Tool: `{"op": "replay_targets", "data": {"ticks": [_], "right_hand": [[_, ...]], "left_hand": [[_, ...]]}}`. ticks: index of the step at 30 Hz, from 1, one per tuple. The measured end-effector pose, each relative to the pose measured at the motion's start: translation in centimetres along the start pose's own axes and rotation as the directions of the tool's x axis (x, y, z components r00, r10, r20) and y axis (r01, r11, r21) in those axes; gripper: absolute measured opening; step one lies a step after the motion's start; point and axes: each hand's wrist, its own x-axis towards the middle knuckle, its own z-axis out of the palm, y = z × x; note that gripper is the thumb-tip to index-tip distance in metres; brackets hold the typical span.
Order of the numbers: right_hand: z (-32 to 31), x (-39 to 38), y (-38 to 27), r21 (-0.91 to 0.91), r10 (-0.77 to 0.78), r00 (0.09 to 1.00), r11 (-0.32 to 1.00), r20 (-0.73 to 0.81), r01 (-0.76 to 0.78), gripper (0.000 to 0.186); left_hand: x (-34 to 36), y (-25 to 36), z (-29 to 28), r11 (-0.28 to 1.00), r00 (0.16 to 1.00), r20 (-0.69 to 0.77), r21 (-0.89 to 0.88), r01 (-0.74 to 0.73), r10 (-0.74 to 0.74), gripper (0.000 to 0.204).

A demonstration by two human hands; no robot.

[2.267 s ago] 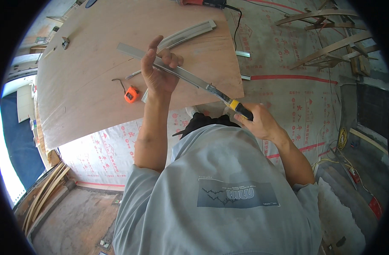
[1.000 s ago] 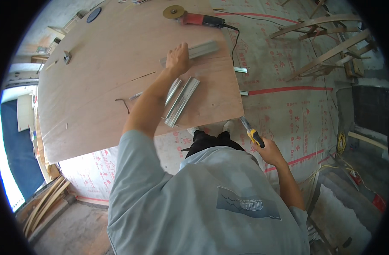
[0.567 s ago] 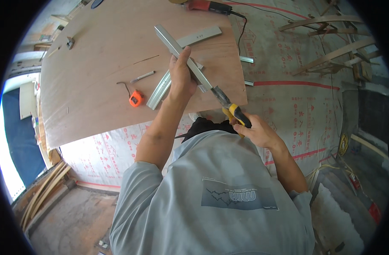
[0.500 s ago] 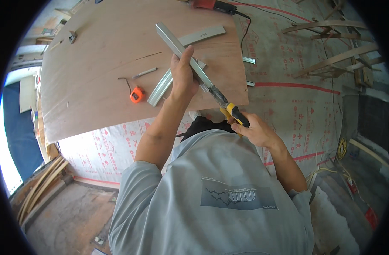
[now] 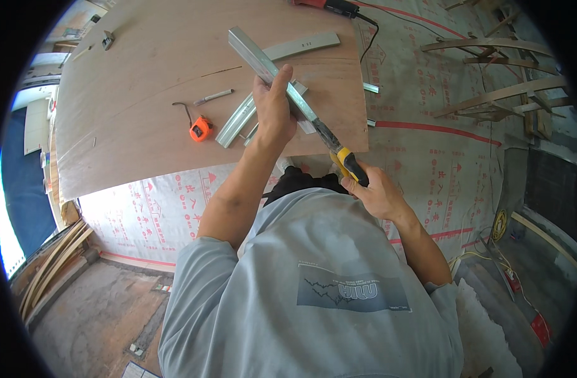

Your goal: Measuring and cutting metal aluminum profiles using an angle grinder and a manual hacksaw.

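Observation:
My left hand (image 5: pixel 273 110) is wrapped around a long silvery metal channel (image 5: pixel 247 50), which it holds slanted above the wooden board. In my right hand (image 5: pixel 380 194) are tin snips (image 5: pixel 348 160) with yellow and black handles. Their dark jaws meet the channel's near end; how far they are closed I cannot make out. Under the held channel, more metal channel pieces lie on the board, one (image 5: pixel 238 120) partly behind my left hand and another (image 5: pixel 307 45) farther off. An orange tape measure (image 5: pixel 201 129) and a pen-like marker (image 5: pixel 214 96) rest to the left.
The wooden board (image 5: pixel 137 126) forms the work surface, its near edge close to my body. At its far right lies a red and black power tool (image 5: pixel 332 6) with a cord. Curved wooden frames (image 5: pixel 490 44) stand to the right, and bent wood strips (image 5: pixel 52 271) lie at lower left.
The board and the things on it have shifted slightly in view. Both hands keep their grip, with the snips' jaws still at the channel's end.

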Motion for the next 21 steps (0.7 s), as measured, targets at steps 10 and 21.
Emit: {"op": "replay_targets", "data": {"ticks": [10, 21], "right_hand": [[1.4, 0.7, 2.4, -0.167, -0.039, 0.984, 0.986, -0.174, 0.009, 0.031], [-0.5, 0.6, 4.4, -0.150, 0.112, 0.987, 0.984, 0.112, -0.095, 0.029]], "left_hand": [[1.1, 2.0, 1.6, 0.751, 0.960, 0.232, 0.603, -0.269, 0.158, 0.045], [1.8, 1.2, -2.1, 0.608, 0.879, 0.444, 0.654, -0.450, 0.173, 0.061]]}}
